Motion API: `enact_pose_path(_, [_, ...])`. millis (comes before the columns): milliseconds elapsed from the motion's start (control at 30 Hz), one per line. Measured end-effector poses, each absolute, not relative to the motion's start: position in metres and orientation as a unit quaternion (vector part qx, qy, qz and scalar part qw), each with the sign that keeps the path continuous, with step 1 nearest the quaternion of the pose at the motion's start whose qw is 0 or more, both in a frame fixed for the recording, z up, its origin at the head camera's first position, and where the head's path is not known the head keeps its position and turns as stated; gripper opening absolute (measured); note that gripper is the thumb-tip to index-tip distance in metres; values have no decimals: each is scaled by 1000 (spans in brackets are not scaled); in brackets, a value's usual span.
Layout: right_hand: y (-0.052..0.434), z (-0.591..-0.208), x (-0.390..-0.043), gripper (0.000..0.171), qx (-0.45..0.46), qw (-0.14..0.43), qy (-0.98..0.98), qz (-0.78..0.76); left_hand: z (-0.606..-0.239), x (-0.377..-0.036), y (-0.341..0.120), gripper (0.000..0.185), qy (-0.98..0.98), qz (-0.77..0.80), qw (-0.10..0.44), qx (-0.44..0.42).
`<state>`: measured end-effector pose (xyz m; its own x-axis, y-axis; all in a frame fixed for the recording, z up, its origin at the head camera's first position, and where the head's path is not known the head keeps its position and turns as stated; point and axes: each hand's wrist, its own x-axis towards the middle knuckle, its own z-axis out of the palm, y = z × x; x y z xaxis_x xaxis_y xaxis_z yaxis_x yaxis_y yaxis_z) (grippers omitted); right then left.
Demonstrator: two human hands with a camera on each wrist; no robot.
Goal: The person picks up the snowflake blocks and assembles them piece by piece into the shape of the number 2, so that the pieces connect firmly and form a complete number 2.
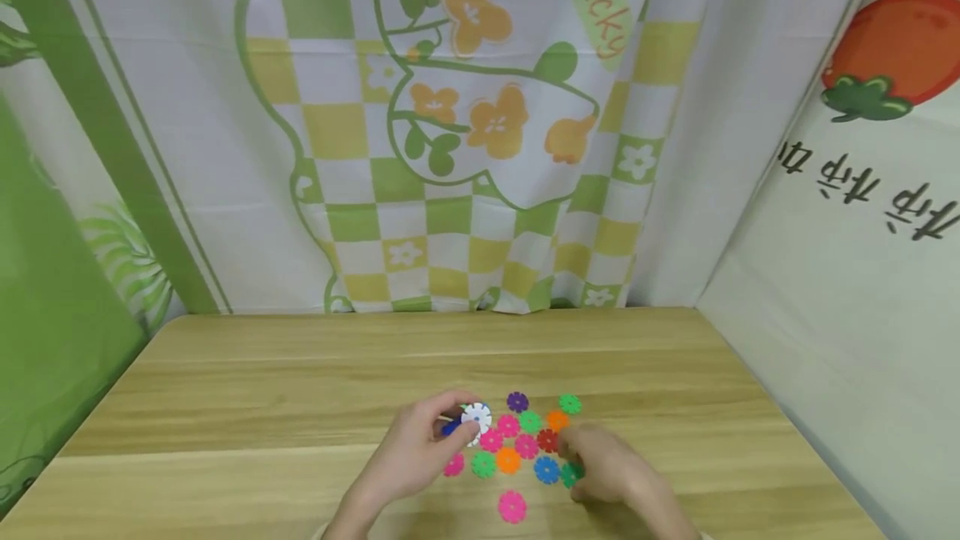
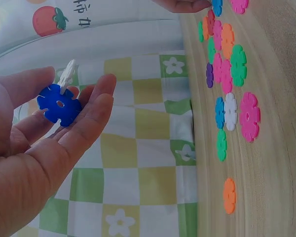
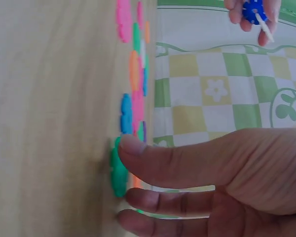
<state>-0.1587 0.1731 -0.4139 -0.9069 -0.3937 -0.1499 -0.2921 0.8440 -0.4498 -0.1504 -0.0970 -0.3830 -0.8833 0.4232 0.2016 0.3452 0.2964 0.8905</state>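
Note:
Several flower-shaped plastic discs (image 1: 525, 440) in pink, green, orange, blue and purple lie in a cluster on the wooden table (image 1: 225, 373). My left hand (image 1: 456, 425) is lifted just left of the cluster. It holds a blue disc (image 2: 59, 104) with a white disc (image 2: 67, 75) slotted into its edge. My right hand (image 1: 576, 458) is at the cluster's right side. Its thumb (image 3: 138, 148) and fingers pinch a green disc (image 3: 118, 174) that lies on the table. A single pink disc (image 1: 512, 507) sits nearer to me.
A checked green and yellow cloth (image 1: 465, 190) hangs behind the table's far edge. A white printed sheet (image 1: 847, 273) closes off the right side and a green one (image 1: 52, 273) the left. Bare wood stretches to the left and behind the discs.

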Motion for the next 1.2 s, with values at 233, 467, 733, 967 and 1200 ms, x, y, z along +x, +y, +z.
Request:
enact_pose_path(233, [172, -424, -160, 36, -172, 103, 956, -216, -382, -151, -96, 28, 803, 545, 44, 237])
enact_pose_path(467, [174, -428, -160, 37, -193, 97, 947, -237, -381, -152, -97, 26, 803, 546, 42, 234])
enact_pose_path(733, [161, -403, -165, 23, -252, 82, 909, -322, -383, -153, -99, 25, 800, 547, 35, 244])
enact_pose_path(967, [134, -374, -168, 13, -261, -11, 885, -385, -386, -152, -100, 22, 798, 553, 21, 240])
enact_pose_path(1200, [121, -364, -167, 9, -288, -44, 864, -409, -388, -153, -100, 25, 791, 570, 12, 222])
